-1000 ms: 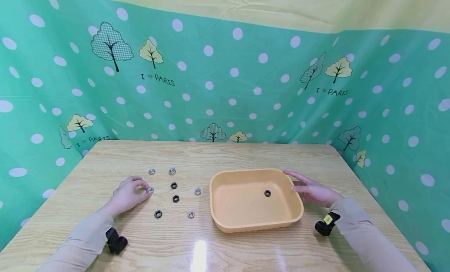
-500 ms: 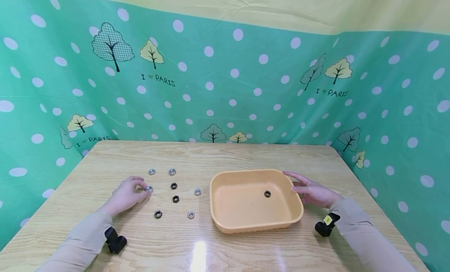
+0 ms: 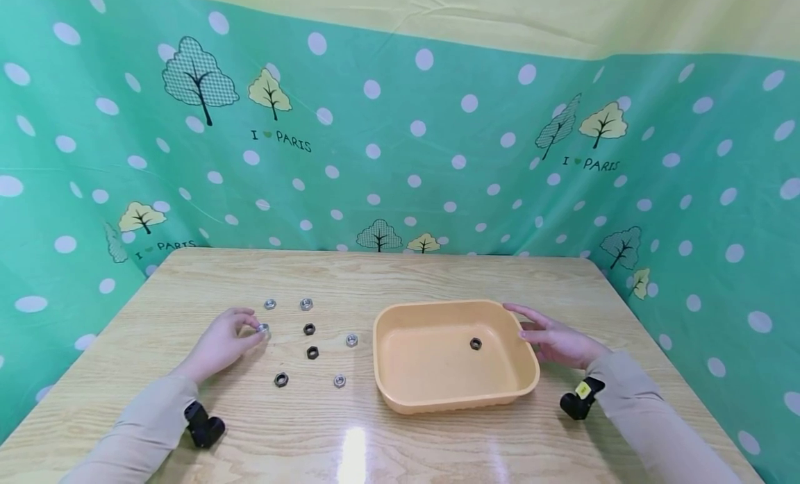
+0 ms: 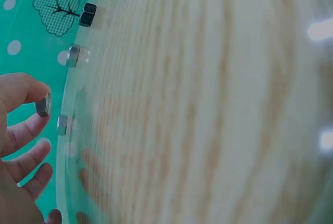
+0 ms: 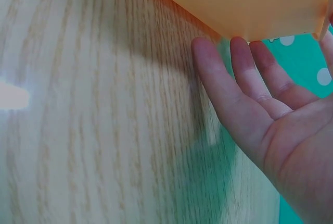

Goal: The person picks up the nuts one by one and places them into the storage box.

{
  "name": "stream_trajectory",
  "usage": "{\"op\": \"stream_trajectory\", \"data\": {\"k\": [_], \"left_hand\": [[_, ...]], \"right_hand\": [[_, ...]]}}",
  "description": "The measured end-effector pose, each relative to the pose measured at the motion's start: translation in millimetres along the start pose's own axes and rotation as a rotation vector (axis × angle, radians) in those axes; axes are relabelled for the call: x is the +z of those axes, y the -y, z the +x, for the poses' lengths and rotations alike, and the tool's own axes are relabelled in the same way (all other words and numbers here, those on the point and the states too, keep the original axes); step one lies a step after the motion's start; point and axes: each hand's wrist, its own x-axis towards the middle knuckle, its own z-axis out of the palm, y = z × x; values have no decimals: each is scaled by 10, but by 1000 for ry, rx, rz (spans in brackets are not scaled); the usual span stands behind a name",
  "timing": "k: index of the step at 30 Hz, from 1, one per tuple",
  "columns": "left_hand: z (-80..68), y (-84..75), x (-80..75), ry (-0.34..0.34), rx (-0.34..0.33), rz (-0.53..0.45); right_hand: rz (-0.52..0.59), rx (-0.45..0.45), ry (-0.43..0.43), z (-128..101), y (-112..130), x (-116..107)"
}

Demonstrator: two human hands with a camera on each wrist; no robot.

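Note:
My left hand [image 3: 221, 341] pinches a silver hex nut [image 3: 263, 328] between thumb and fingertip, at the left of the table. In the left wrist view, that nut [image 4: 43, 104] stands on edge between the fingertips, the other fingers spread apart. On the right, my right hand [image 3: 559, 339] rests against the right end of a peach-coloured plastic tray [image 3: 456, 405], fingertips at its rim. Seen from the right wrist, its fingers [image 5: 213, 67] extend fairly straight up to the outer wall of the tray [image 5: 244, 5]. One black nut [image 3: 476, 344] lies inside the tray.
Between the left hand and the tray lie several loose nuts: silver ones at the back [image 3: 306, 304] and near the tray [image 3: 352, 340], and black ones such as the front black nut [image 3: 281, 380]. A polka-dot curtain [image 3: 400, 151] hangs behind the wooden table [image 3: 400, 279].
My left hand has shifted slightly away from me and left, carrying the silver nut from its earlier spot. The right hand, the tray and the other nuts stay where they were.

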Motion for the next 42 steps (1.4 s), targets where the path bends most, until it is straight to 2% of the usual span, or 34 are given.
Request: {"op": "stream_trajectory", "data": {"k": [29,42], "left_hand": [[-28,-17,-95,-49,17,3],[-3,-124,-113,-48,19,-9]], "right_hand": [[-2,0,-3,13,-30,-3],[15,-13,6,12,-31,-9]]}}
